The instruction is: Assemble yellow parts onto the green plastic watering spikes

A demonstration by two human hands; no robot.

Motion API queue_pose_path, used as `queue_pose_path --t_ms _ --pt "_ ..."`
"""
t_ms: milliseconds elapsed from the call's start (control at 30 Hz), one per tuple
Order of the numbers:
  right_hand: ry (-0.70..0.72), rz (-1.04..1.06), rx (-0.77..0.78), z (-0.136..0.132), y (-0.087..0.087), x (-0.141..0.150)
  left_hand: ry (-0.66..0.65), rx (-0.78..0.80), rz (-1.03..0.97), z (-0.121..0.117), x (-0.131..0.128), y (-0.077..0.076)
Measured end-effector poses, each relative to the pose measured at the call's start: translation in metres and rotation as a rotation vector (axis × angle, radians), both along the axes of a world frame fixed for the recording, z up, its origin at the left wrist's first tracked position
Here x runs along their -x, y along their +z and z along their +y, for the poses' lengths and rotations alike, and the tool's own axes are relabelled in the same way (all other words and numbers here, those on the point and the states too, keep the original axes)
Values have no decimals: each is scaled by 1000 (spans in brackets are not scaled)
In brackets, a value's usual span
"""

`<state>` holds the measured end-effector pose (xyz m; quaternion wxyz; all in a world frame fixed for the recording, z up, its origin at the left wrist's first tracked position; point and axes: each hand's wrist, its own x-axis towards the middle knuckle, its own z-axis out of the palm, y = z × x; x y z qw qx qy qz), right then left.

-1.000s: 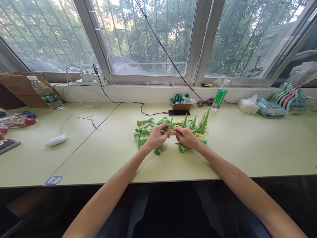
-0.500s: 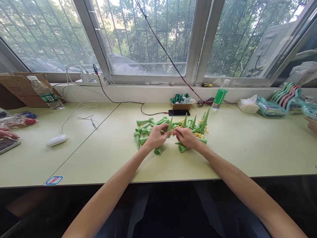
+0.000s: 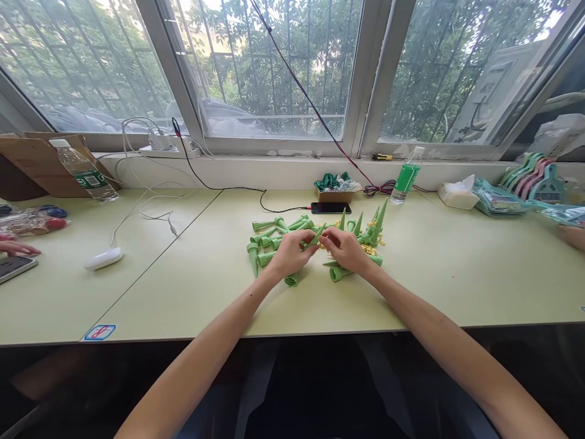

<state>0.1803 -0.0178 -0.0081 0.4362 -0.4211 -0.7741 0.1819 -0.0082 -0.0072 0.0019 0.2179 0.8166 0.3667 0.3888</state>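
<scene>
My left hand (image 3: 292, 251) is closed round a green plastic watering spike (image 3: 316, 236), its pointed end tilted up to the right. Close beside it, the pinched fingertips of my right hand (image 3: 345, 250) meet the spike; whatever small thing they hold is hidden. Several loose green spikes lie to the left, one pointing toward me (image 3: 253, 259). On the right more spikes stand upright, the tallest (image 3: 379, 225) among small yellow plastic pieces (image 3: 368, 249). A spike with its hollow end facing me (image 3: 337, 274) lies under my right wrist.
Behind the pile are a black phone (image 3: 331, 208) on a cable and a small box (image 3: 336, 195). A water bottle (image 3: 406, 177) and a tissue pack (image 3: 458, 194) stand back right. Other people's hands show at the left (image 3: 18, 247) and right (image 3: 571, 236) edges.
The spike in my left hand has tipped from near upright toward the right. My right fingers have shifted slightly up against it. Other people's hands have come in at both edges.
</scene>
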Motion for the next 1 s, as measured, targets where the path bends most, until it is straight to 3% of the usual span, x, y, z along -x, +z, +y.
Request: queue_pose_path --t_ms 167,667,1000 --pt "-17 14 -14 -1 0 1 -3 -80 47 2 0 -4" --pt "-65 60 -90 -5 2 3 -1 -89 32 3 -1 -6" --pt "-399 267 -169 -3 9 -5 164 -118 48 6 3 -6"
